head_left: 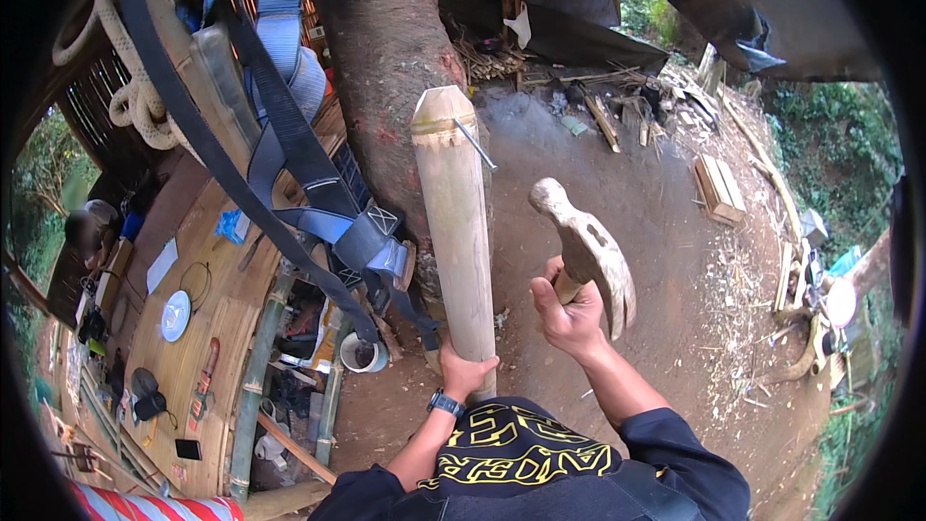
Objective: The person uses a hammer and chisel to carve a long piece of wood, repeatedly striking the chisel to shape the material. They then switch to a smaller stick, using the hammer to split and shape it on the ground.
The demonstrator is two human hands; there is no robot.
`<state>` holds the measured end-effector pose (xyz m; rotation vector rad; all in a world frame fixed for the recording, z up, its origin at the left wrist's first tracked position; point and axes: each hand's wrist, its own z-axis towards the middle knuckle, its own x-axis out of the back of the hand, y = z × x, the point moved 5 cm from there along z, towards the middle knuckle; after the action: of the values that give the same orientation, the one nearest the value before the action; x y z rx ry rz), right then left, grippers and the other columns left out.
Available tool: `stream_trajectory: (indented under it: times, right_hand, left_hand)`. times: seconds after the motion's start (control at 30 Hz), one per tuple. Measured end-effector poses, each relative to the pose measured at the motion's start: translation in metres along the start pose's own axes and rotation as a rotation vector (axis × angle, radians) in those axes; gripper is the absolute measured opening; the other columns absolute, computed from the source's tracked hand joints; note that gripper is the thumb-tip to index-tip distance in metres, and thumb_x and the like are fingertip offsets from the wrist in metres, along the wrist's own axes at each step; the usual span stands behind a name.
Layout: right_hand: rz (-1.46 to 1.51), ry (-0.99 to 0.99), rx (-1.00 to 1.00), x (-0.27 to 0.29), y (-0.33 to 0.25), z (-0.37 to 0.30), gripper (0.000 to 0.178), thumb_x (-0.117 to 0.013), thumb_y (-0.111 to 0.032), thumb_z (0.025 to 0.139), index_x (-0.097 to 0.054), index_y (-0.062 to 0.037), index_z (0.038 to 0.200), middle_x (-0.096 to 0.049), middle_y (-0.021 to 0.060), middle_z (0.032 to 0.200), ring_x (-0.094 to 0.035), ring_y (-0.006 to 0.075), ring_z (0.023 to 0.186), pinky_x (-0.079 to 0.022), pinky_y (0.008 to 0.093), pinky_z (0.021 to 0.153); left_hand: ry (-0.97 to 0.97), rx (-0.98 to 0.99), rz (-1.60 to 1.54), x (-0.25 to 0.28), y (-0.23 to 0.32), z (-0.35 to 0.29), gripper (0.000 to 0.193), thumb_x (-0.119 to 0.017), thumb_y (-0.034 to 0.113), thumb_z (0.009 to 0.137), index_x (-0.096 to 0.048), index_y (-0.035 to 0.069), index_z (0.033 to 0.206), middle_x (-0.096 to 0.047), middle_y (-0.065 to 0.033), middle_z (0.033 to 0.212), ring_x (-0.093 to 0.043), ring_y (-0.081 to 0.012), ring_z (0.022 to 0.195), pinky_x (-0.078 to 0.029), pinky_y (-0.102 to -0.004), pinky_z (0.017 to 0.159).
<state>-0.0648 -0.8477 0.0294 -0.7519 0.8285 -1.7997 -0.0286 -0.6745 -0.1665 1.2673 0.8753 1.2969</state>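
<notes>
Now left hand [465, 370], six o'clock, grips pale pointed wooden post [455, 232], right hand [572, 316] grey metal-headed hammer [590, 253]; stray swings could bruise the left.

The claw hammer [590, 253] has a mottled grey-and-cream head; the wooden post [455, 222] is pale beige. The T-shirt [526, 446] is black (with yellow outlined lettering), the webbing strap [281, 19] blue, the cloth [154, 506] striped red and white.

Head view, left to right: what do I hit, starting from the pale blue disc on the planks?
Pale blue disc → bucket → pale post → claw hammer → boxy wooden piece.
</notes>
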Motion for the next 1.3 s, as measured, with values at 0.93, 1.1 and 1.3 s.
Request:
stream_trajectory:
  times: [0.93,1.1,1.3]
  right_hand:
    - [-0.240,0.016,0.757,0.008,-0.019,0.017,0.036,-0.061,-0.037,0.087,-0.045,-0.0104,0.069,-0.037,0.0037,0.056,-0.035,0.0234,0.044,-0.031,0.0336,0.045]
    - [-0.583,-0.002,0.540,-0.002,-0.024,0.034,0.023,-0.065,-0.028,0.083,-0.056,-0.0069,0.077,-0.049,0.0100,0.062,-0.049,0.0238,0.046,-0.037,0.0351,0.045]
    - [-0.648,0.040,0.453,0.007,-0.010,0.047,0.025,-0.067,-0.027,0.083,-0.054,-0.0081,0.074,-0.048,0.0051,0.058,-0.045,0.0233,0.043,-0.035,0.0331,0.043]
  left_hand:
    - [-0.098,0.064,0.091,0.016,0.005,-0.010,0.070,-0.083,0.019,0.048,-0.056,0.000,0.109,-0.065,-0.0190,0.103,-0.063,-0.0309,0.096,-0.050,-0.0370,0.084]
    - [-0.125,0.090,0.087,0.014,-0.002,-0.013,0.070,-0.083,0.019,0.048,-0.056,0.000,0.109,-0.065,-0.0187,0.102,-0.063,-0.0306,0.096,-0.050,-0.0369,0.084]
    - [-0.158,0.145,0.112,0.008,-0.002,-0.015,0.070,-0.084,0.019,0.047,-0.055,0.000,0.109,-0.065,-0.0183,0.101,-0.063,-0.0299,0.096,-0.050,-0.0367,0.084]
